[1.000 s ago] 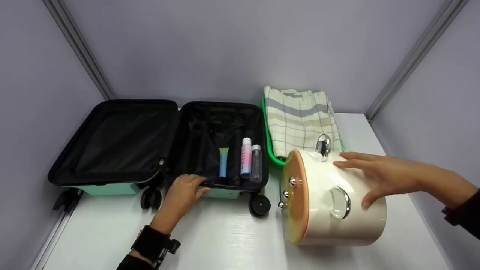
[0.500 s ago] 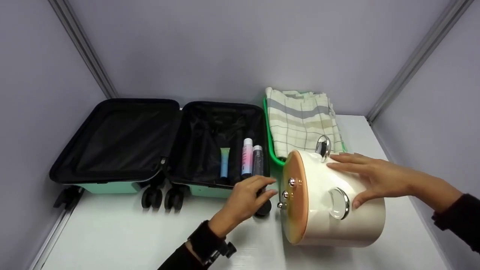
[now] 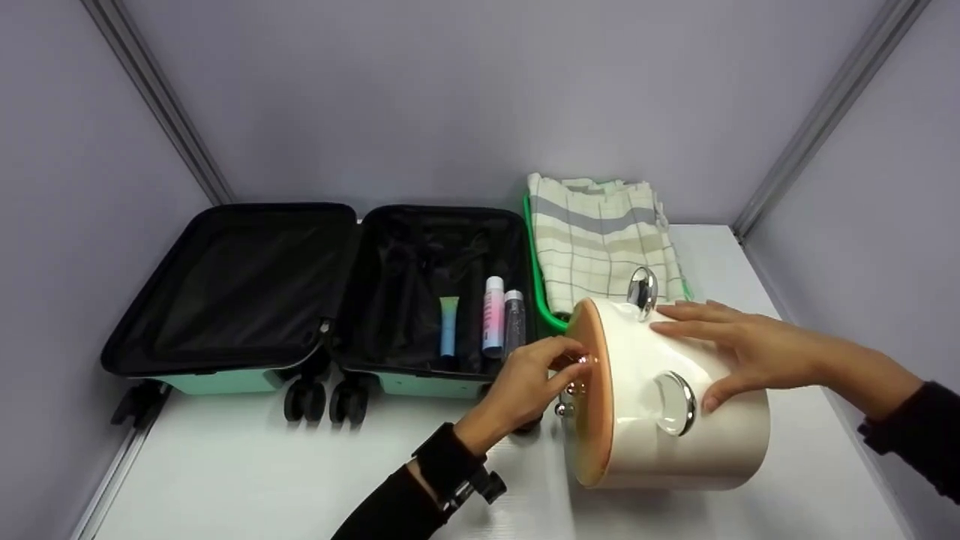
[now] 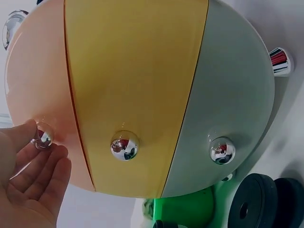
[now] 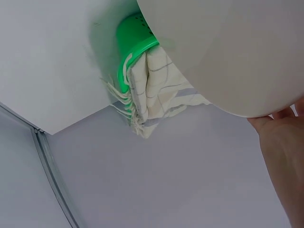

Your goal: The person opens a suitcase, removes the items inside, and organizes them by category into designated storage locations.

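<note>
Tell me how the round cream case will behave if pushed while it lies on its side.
The case rests on its curved wall, so it could roll; the right hand lies flat on top, probably steadying it. Its glossy shell looks rigid and likely slippery. The left hand's fingers touch one small chrome knob, a weak grip.

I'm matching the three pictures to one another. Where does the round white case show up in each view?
Head: white case lies right of centre, between both hands.
Left wrist: its lid with three knobs fills the frame.
Right wrist: its white side fills the upper right.
Shared landmark: the green basket.
</note>
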### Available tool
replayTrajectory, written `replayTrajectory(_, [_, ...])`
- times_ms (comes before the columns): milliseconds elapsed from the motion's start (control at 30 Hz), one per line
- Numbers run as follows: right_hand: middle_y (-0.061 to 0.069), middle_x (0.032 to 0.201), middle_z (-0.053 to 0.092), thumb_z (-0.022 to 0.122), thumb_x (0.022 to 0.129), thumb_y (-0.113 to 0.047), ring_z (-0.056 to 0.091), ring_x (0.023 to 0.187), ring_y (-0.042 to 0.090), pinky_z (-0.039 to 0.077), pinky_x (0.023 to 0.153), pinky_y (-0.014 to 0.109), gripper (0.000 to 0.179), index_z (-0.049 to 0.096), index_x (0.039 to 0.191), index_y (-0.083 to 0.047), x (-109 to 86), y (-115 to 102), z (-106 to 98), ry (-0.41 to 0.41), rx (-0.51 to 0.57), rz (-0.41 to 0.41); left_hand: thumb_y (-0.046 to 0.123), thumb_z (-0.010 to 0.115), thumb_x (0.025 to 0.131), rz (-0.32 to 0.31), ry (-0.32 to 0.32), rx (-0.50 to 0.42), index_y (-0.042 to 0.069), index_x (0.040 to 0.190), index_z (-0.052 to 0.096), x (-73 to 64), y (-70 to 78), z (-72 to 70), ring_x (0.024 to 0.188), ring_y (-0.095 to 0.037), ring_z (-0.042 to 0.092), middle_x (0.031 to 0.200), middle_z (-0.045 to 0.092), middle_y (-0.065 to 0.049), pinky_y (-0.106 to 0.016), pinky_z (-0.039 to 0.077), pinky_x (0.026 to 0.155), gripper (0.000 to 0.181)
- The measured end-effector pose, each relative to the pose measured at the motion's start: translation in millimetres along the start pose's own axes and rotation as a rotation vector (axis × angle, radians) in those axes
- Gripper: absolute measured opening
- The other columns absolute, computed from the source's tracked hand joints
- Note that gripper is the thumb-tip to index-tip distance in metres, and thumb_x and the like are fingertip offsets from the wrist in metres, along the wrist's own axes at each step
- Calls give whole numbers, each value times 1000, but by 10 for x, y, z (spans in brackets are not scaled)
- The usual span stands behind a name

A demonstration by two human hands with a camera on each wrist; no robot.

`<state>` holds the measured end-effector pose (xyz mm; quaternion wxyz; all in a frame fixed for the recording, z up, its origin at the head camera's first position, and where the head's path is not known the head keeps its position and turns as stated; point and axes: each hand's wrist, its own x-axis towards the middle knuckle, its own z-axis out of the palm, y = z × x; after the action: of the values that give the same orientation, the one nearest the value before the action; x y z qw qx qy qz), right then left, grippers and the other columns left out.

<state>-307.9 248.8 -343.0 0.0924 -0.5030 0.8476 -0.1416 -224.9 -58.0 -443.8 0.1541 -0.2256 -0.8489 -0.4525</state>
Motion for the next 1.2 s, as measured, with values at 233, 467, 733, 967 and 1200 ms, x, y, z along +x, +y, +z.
replayTrajectory(233, [2,155,36,82,67,-57,31,139,39,33,104,59,94,44,148,-28,5,-19,-8,-8,-1,6,34,63,96,-28,7,-90,11,111,68,-114,-74,-154,90,-7,66,105,69,0,-18,52,79,28])
replayTrajectory(467, [-1,155,36,81,66,-59,33,140,34,31,109,37,95,44,149,-30,-20,-4,-6,-7,-33,19,33,65,94,-90,20,-128,11,107,70,-249,-191,-405,82,-7,67,99,71,0,-23,55,73,26])
replayTrajectory(733, [-1,155,35,80,66,-61,32,139,36,37,102,53,96,43,149,-31,-28,-8,-9,-26,-24,38,35,66,93,-133,-8,-133,12,108,70,-245,-223,-453,80,-7,67,100,71,2,-24,55,71,28])
replayTrajectory(967, [0,154,37,80,67,-61,35,138,35,27,110,28,95,43,149,-30,2,-40,-31,-27,-57,20,39,66,92,-126,-6,-80,11,112,69,-217,-331,-589,76,-8,65,99,70,3,-26,54,68,34])
replayTrajectory(1200, [4,154,37,81,67,-60,34,138,37,29,110,35,96,43,149,-27,24,-49,-65,-49,-51,19,36,66,94,-261,-6,176,10,110,70,-51,-639,-917,84,-13,63,98,70,1,-34,53,76,31])
